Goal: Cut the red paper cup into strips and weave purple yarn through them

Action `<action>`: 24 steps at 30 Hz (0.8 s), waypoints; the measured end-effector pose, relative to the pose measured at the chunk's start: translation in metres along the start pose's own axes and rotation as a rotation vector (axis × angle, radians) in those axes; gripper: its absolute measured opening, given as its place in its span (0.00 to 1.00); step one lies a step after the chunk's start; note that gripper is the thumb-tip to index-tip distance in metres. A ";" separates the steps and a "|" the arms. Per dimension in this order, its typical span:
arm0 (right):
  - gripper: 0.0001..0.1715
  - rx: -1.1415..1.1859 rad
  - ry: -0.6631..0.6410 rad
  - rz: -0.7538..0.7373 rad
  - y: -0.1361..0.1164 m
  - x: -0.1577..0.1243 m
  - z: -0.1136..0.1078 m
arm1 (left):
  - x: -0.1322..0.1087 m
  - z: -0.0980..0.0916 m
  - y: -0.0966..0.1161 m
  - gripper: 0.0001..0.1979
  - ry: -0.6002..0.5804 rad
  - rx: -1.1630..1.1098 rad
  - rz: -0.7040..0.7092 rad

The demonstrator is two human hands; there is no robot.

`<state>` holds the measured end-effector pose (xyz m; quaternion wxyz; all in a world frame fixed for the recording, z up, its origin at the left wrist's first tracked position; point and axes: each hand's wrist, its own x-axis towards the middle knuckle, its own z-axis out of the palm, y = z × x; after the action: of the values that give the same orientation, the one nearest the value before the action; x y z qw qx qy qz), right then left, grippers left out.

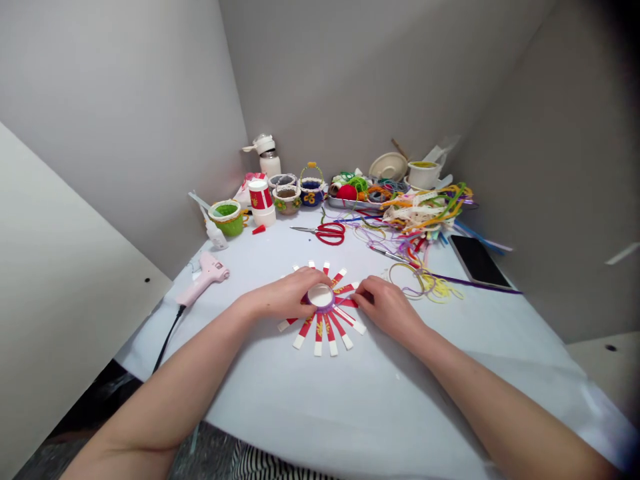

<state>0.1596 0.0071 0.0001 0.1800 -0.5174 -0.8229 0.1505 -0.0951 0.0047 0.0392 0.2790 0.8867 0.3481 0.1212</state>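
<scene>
A paper cup (321, 295) cut into red and white strips lies splayed like a sun on the table, its round white base in the middle. Purple yarn (326, 308) rings that base. My left hand (295, 292) is closed around the base, thumb on the near side and fingers on the far side. On the right, my right hand (381, 301) pinches a thin end of the purple yarn over the right-hand strips; the fingertips partly cover it. Beyond both hands lie red-handled scissors (330, 233).
A pink glue gun (204, 277) with a black cord lies left. Behind stand a green basket (227, 217), a glue bottle (215, 233), stacked cups (263, 203) and small decorated baskets (287, 200). Yarn and ribbons (425, 207) heap back right, near a phone (479, 260). Grey walls enclose the table.
</scene>
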 end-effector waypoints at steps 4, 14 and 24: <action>0.10 0.008 0.002 -0.003 0.001 0.000 0.000 | 0.001 0.008 0.000 0.29 0.096 -0.058 0.017; 0.09 0.018 0.016 0.006 0.002 0.000 0.001 | 0.007 0.023 0.005 0.28 0.228 0.073 -0.168; 0.09 0.149 -0.029 -0.220 0.008 -0.012 -0.020 | 0.003 0.007 0.001 0.28 0.097 0.034 -0.123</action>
<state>0.1802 0.0014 0.0130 0.2213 -0.4069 -0.8639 0.1979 -0.0894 0.0033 0.0343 0.2534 0.8615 0.4170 0.1407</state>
